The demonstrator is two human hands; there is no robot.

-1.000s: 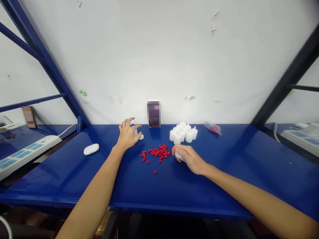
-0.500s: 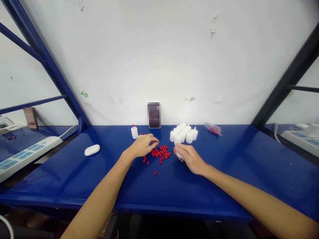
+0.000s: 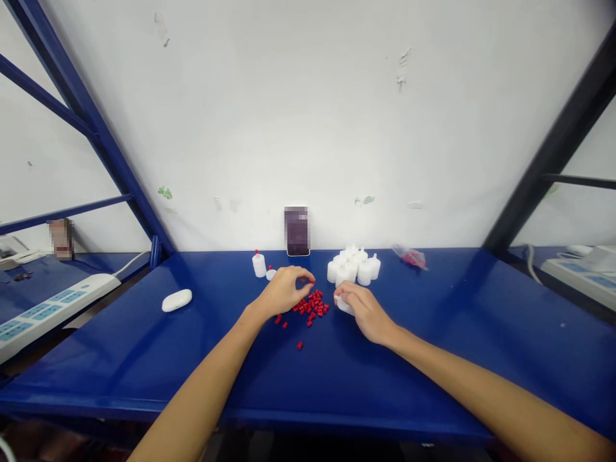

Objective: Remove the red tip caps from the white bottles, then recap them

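My left hand (image 3: 285, 289) is above the pile of small red caps (image 3: 312, 305), thumb and fingertips pinched on one red cap (image 3: 312, 282). A white squeeze bottle (image 3: 344, 305) lies tilted in my right hand (image 3: 366, 310), its fingers wrapped round it, just right of the pile. Behind that hand stands a cluster of white bottles (image 3: 346, 264) with bare nozzles. Beyond my left hand a white bottle with a red cap (image 3: 258, 264) stands upright. Another red-capped bottle (image 3: 271, 274) is partly hidden by that hand.
A phone (image 3: 297, 232) leans on the wall at the back. A clear bag with red contents (image 3: 411, 258) lies right of the bottles. A white oval case (image 3: 177, 300) sits on the left of the blue table (image 3: 423, 378), near a power strip (image 3: 52, 311).
My left hand has shifted right over the pile and now pinches a red cap. The bottle in my right hand shows more plainly. The whole view has tilted slightly.
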